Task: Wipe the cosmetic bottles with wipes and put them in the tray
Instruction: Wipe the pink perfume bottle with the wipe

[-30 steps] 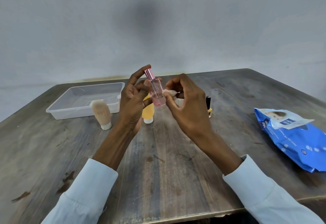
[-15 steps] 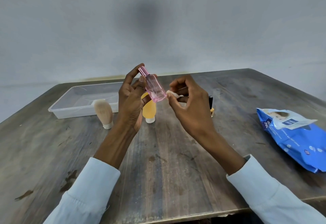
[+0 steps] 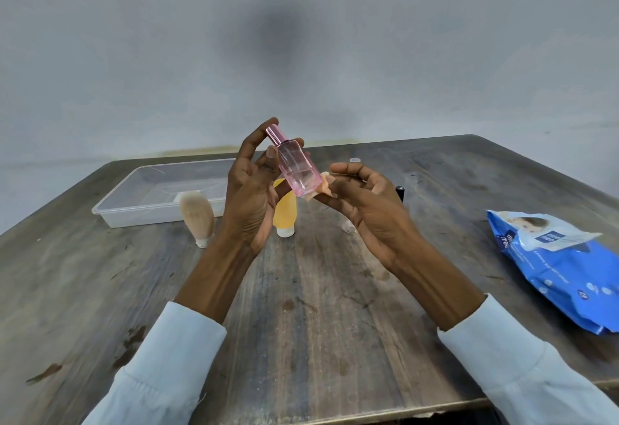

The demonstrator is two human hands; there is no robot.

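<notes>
Our left hand (image 3: 249,190) grips the tilted pink bottle (image 3: 296,166) in curled fingers, in the air to the right of the tray (image 3: 134,217). Our right hand (image 3: 368,203), loosely curled, holds a crumpled wipe (image 3: 326,185) against the bottle's base. A beige bottle (image 3: 197,213) stands on the worktop (image 3: 318,290), just in front of the tray.

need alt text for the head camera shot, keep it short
A person's left hand holds a tilted pink perfume bottle above a wooden table while the right hand holds a wipe against its base. Behind stand a beige tube and an orange tube, cap down, beside a clear tray; a blue wipes pack lies to the right.
</notes>
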